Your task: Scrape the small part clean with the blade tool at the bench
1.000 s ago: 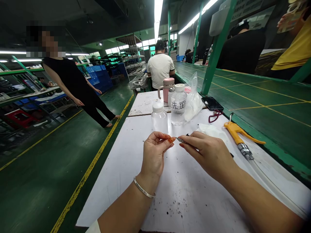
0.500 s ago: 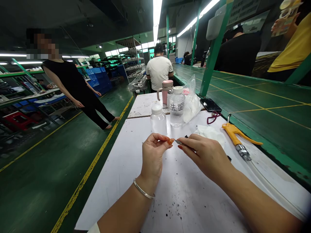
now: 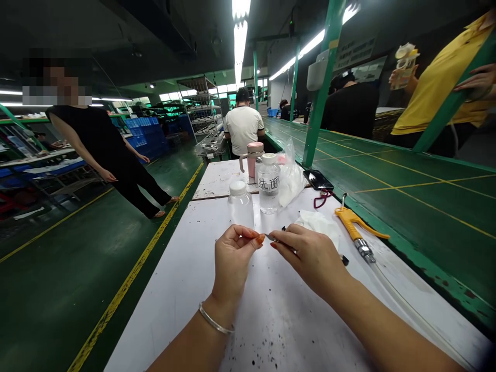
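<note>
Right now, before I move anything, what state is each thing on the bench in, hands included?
Right hand: pinching a small metal tool.
Left hand: fingers curled, beside the tool's tip.
Labelled bottle: capped, upright.
Plain bottle: capped, upright.
Pink flask: lid on, upright.
Yellow air blow gun: lying on the bench, not held.
Phone: lying flat.

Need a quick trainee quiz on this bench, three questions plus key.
1. True or false: the bracelet is on the left wrist.
2. What does the right hand pinch? A) a phone B) a small metal piece C) a tissue
3. What colour is the handle of the air gun?

Key: 1 true; 2 B; 3 yellow
</note>
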Demonstrator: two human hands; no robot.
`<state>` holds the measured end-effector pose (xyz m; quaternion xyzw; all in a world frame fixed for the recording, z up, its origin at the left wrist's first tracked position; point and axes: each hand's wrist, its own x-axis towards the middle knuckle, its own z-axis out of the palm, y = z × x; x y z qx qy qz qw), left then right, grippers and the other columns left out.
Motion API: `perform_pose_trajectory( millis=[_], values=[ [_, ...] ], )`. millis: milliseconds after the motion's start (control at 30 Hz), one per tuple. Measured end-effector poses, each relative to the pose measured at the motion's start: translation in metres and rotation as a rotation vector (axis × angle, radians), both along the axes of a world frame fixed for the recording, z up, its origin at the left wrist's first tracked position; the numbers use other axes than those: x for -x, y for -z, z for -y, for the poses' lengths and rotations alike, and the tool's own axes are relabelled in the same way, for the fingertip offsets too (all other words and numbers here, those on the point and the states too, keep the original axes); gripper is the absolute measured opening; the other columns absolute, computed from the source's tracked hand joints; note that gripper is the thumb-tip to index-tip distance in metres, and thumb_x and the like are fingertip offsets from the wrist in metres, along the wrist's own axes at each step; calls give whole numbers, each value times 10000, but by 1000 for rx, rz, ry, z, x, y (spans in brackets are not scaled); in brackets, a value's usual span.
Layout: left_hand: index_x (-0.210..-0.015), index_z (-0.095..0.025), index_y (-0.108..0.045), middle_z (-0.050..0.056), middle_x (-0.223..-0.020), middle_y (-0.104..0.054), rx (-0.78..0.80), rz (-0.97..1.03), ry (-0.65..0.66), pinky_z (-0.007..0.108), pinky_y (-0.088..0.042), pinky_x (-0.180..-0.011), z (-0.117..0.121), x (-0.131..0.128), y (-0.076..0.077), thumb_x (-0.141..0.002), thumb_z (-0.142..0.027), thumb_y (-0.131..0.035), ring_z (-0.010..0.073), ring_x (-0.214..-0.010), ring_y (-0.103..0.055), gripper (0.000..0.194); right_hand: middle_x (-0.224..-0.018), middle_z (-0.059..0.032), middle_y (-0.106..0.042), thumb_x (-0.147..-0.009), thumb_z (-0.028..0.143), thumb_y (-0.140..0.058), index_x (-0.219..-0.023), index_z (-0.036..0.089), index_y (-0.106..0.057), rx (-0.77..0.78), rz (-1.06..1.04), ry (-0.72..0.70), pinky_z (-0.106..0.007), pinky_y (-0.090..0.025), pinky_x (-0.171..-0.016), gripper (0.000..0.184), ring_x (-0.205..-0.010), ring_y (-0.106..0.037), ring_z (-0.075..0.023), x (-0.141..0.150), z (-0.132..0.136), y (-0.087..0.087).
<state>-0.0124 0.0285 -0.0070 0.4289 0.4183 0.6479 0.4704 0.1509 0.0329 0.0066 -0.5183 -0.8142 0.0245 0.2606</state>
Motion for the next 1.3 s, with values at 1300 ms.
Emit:
perform_pose_trajectory(
  millis=[1300],
  values=[
    [-748,-175,-604,-19,-816,-640,-56,254,51,267,-546,-834,5,1,-2,-737,-75,-746,182,-970,-708,175,-722,10,-595,-972,323,-573,-1019,256,-754,44,-181,-155,-260,-367,-584,198,-629,-560,-130,5,5,1]
  ],
)
